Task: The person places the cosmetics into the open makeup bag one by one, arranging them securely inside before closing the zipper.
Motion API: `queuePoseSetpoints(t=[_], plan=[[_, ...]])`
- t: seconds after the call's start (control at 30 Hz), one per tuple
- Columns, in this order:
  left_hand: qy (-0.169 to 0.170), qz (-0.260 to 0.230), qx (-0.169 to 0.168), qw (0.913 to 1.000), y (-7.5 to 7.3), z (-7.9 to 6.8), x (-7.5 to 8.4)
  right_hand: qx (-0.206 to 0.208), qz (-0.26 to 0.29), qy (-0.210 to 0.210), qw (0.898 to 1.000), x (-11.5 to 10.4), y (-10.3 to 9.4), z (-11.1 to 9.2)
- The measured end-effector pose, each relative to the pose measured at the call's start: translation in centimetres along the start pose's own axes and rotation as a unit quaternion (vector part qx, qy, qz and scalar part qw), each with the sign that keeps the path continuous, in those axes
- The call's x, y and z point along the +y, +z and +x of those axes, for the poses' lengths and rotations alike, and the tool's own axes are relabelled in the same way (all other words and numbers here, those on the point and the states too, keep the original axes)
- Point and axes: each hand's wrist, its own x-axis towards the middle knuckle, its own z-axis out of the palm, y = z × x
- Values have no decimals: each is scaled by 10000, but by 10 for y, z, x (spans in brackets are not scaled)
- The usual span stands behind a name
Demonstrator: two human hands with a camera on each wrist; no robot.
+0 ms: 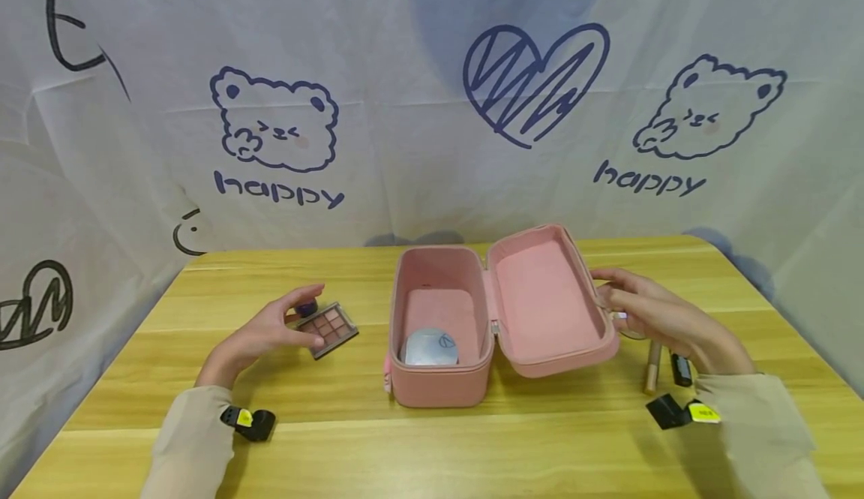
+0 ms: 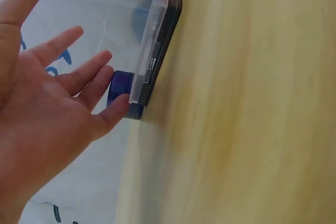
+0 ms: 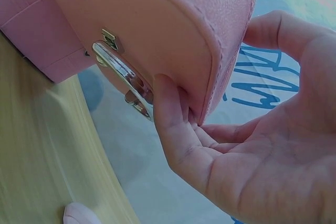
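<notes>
An eyeshadow palette [image 1: 329, 328] with a clear lid lies on the left side of the table, beside a small dark blue round container [image 1: 307, 308]. My left hand [image 1: 266, 328] is at these two, fingers spread and extended; in the left wrist view a fingertip meets the palette's edge [image 2: 152, 61]. A pink cosmetic case [image 1: 442, 386] stands with its lid swung out to the right. Inside the case sits a silver-white rounded item [image 1: 432, 347]. My right hand [image 1: 658, 315] grips the outer edge of the lid [image 1: 547, 296], near a shiny metal handle [image 3: 123, 66].
Right of the lid lie a beige tube [image 1: 652, 368] and a small black item [image 1: 681, 370], partly behind the right hand. A pink zipper tab [image 1: 388, 375] hangs at the case's left side. A printed white cloth [image 1: 405, 146] hangs behind the wooden table [image 1: 405, 454].
</notes>
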Motion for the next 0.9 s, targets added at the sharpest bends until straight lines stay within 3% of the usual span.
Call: queuePoseSetpoints(t=[0.33, 0.53, 0.73, 0.9], plan=[[204, 185, -106, 9996, 0, 1, -3, -37, -6, -46, 10000, 0, 0, 0], [113, 349, -298, 9989, 2, 0, 0, -40, -17, -96, 9999, 1, 0, 0], [196, 416, -288, 9985, 4, 0, 2, -25, -6, -94, 10000, 1, 0, 1], [57, 441, -308, 9985, 4, 0, 3, -43, -25, -142, 9999, 3, 0, 1]])
